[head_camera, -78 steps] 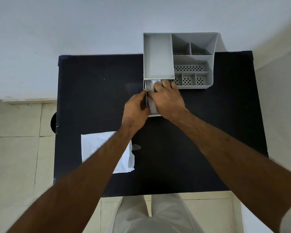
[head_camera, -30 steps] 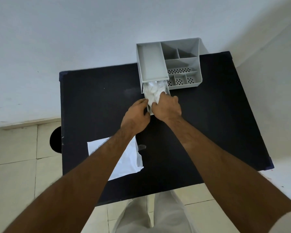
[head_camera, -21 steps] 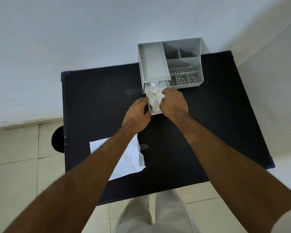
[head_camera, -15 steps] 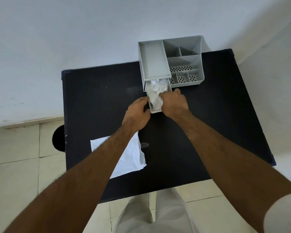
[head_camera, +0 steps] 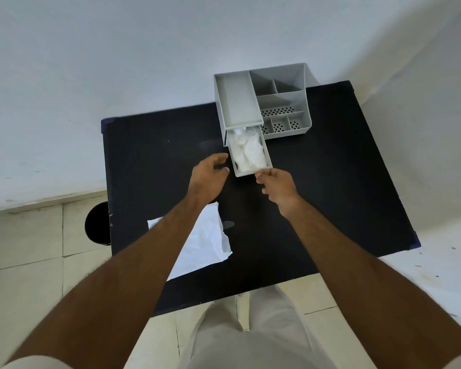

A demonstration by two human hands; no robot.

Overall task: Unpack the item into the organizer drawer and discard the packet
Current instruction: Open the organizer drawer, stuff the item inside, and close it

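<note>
A grey organizer [head_camera: 240, 102] stands at the back of the black table [head_camera: 330, 182]. Its drawer [head_camera: 268, 157] is pulled out toward me and holds a crumpled white item [head_camera: 246, 153]. My left hand [head_camera: 209, 177] hovers just left of the drawer's front corner, fingers apart and empty. My right hand [head_camera: 277, 186] is just below the drawer's front edge, fingers loosely curled, holding nothing. The empty white packet [head_camera: 201, 243] lies flat near the table's front left, partly under my left forearm.
The organizer's right part has several small perforated compartments [head_camera: 280, 121]. A dark round bin [head_camera: 96, 225] sits on the tiled floor left of the table. White walls close in behind and to the right.
Both hands have come off the drawer and drawn back toward me. The white item stays in the open drawer. The packet has not moved.
</note>
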